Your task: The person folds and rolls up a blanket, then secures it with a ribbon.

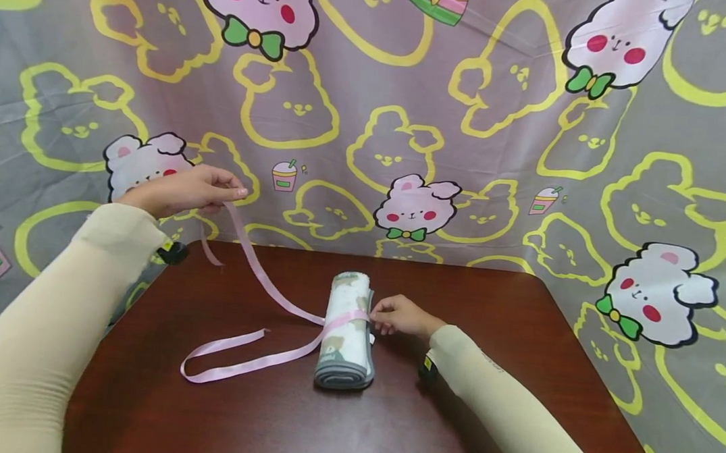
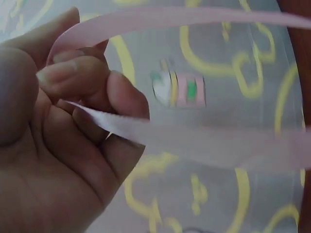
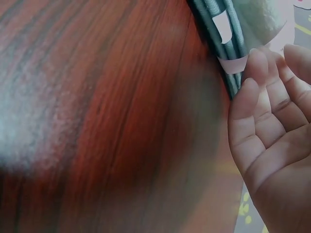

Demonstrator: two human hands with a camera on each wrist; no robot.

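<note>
Cream sleeves [image 1: 30, 327] cover both forearms, each with a small black device [image 1: 428, 368] at the wrist, over a dark reddish-brown wood-grain table [image 1: 239, 424]. On the tabletop, between the left edge and the middle, a pink ribbon [image 1: 345, 320] lies in an open loop, one end turned back toward a rolled towel [image 1: 347, 349].

The towel, white with a bear print and grey edging, lies roughly midway between the table's left and right edges, its spiral end toward the near edge. The ribbon crosses its top in a band, and a white tag shows on its right side.

Just beside that side, the right hand [image 1: 404, 317] has its fingers bent, fingertips against the ribbon; whether they pinch it I cannot tell.

Raised above the far left corner, the left hand [image 1: 194, 191] pinches the ribbon's other length, which slopes up from the towel; a short tail dangles beyond the fingers.

Behind the far edge hangs a grey cloth [image 1: 504, 192] printed with yellow outlines, white bunnies in green bows, and drink cups.
</note>
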